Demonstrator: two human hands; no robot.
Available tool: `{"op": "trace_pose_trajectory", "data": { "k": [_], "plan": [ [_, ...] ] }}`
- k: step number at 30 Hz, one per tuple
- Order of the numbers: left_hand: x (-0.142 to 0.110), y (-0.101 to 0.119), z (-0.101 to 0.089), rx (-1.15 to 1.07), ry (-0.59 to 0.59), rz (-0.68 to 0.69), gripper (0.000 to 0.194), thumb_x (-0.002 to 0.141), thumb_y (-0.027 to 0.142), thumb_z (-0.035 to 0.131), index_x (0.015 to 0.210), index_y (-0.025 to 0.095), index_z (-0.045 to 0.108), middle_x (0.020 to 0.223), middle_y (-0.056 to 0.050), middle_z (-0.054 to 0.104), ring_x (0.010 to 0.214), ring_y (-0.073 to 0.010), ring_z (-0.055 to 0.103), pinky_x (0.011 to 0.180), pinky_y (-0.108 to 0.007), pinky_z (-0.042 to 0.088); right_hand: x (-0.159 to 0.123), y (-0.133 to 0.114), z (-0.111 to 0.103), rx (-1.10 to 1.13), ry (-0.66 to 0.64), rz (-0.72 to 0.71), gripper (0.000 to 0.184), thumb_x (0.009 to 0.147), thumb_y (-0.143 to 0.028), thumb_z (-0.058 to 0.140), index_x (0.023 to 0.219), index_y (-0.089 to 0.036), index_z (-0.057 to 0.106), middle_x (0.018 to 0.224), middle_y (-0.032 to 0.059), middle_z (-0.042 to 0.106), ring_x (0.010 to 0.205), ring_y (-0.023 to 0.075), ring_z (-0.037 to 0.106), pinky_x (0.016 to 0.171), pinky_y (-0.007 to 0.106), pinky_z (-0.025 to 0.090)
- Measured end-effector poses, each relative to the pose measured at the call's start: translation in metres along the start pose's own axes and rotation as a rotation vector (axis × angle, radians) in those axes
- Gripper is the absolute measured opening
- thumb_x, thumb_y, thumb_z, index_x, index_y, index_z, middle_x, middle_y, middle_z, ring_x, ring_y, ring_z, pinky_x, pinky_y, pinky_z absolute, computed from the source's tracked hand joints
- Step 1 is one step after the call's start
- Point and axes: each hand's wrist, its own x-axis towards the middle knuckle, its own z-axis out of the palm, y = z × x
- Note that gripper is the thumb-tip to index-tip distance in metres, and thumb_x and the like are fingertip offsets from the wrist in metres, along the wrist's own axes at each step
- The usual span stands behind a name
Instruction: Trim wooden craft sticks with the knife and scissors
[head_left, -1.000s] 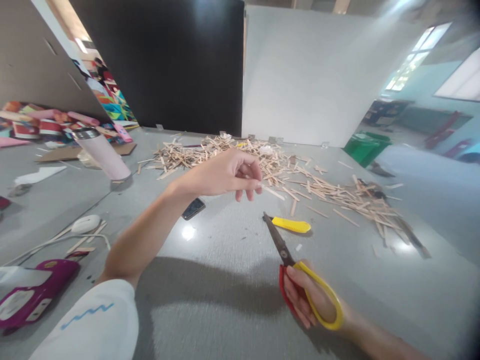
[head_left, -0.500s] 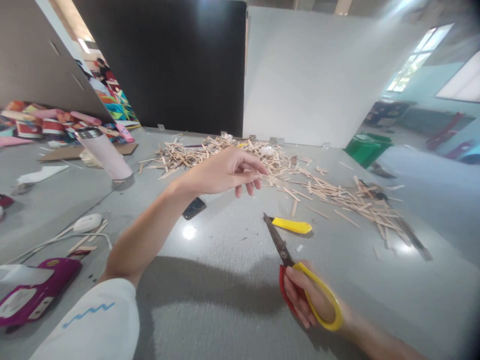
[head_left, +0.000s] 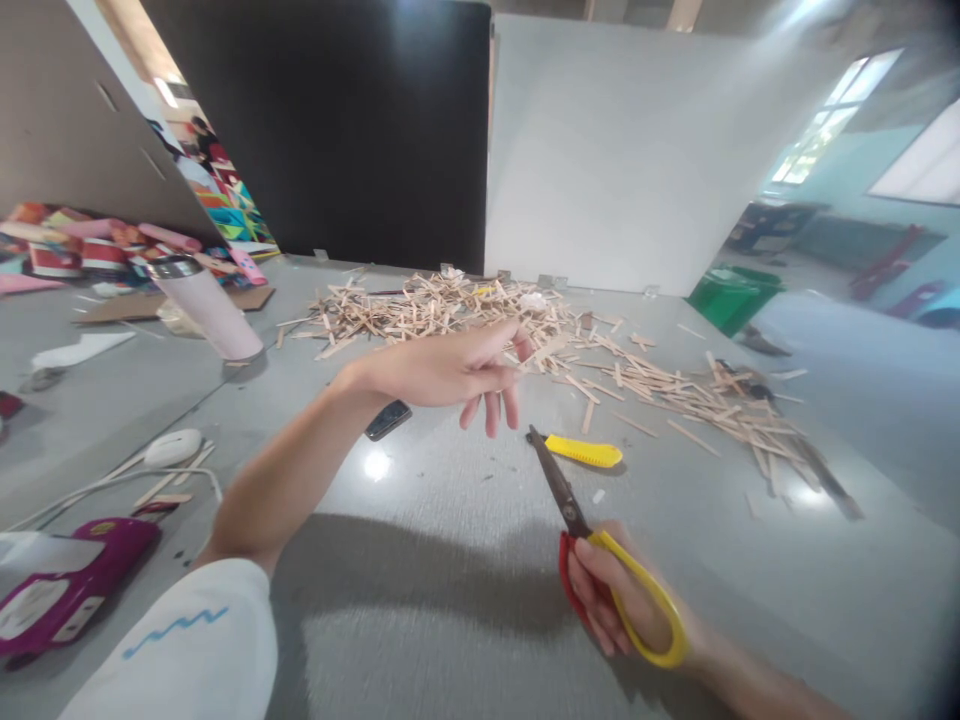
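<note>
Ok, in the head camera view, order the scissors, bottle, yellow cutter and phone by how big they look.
1. Scissors, also nearer the camera than the others.
2. Bottle.
3. Yellow cutter.
Not ranked: phone, since the left arm hides part of it.

On the bench (head_left: pixel 420 665), a pile of sticks (head_left: pixel 375 315) lies before two panels (head_left: pixel 337 130) and trails off to the right. The left hand (head_left: pixel 465 372) is in front of the pile, a phone (head_left: pixel 388 421) partly behind its wrist (head_left: pixel 354 385). Right of that hand, nearer, lies a cutter (head_left: pixel 585 451), just beyond the scissors (head_left: pixel 568 508) in the right hand (head_left: pixel 637 600). A bottle (head_left: pixel 210 310) is left of the pile.
</note>
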Motion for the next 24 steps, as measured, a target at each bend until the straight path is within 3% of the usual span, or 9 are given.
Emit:
{"op": "trace_pose_trajectory", "data": {
  "k": [5,12,17,20,24],
  "plan": [
    [0.004,0.000,0.006,0.011,-0.074,-0.015,0.031,0.115,0.029,0.046,0.143,0.021,0.037,0.108,-0.014,0.084,0.079,-0.0213,0.083,0.056,-0.024,0.054,-0.008,0.005,-0.004,0.041,0.010,-0.081,0.071,0.098,-0.086,0.058,0.065,-0.024,0.053,0.035,-0.0077,0.041,0.027,0.0082,0.037,0.033,0.018,0.033],
    [0.007,-0.002,0.023,-0.047,-0.157,-0.032,0.018,0.115,0.030,0.048,0.127,0.026,0.035,0.106,-0.012,0.083,0.075,-0.0198,0.081,0.052,-0.023,0.049,-0.009,-0.001,-0.002,0.100,-0.001,-0.160,0.071,0.097,-0.088,0.058,0.072,-0.022,0.058,0.041,-0.0080,0.042,0.033,0.0107,0.045,0.039,0.022,0.044],
    [0.007,0.003,0.036,-0.086,-0.148,-0.039,0.025,0.111,0.031,0.056,0.127,0.026,0.037,0.103,-0.010,0.083,0.068,-0.0187,0.077,0.052,-0.025,0.049,-0.010,0.003,-0.002,0.109,0.028,-0.132,0.069,0.096,-0.088,0.060,0.075,-0.022,0.058,0.044,-0.0084,0.044,0.033,0.0103,0.046,0.040,0.021,0.045],
    [0.006,0.004,0.040,-0.080,-0.124,-0.040,0.023,0.111,0.030,0.054,0.126,0.025,0.037,0.103,-0.010,0.082,0.067,-0.0179,0.077,0.052,-0.025,0.048,-0.012,0.005,-0.003,0.105,0.052,-0.113,0.069,0.095,-0.088,0.060,0.077,-0.022,0.058,0.044,-0.0078,0.045,0.034,0.0110,0.050,0.038,0.019,0.041],
    [0.006,0.005,0.042,-0.047,-0.112,-0.041,0.022,0.111,0.029,0.052,0.127,0.024,0.037,0.105,-0.011,0.081,0.069,-0.0178,0.077,0.053,-0.024,0.047,-0.011,0.002,-0.001,0.100,0.057,-0.099,0.070,0.094,-0.089,0.061,0.074,-0.022,0.058,0.042,-0.0078,0.045,0.032,0.0105,0.048,0.038,0.020,0.044]
  ]
}}
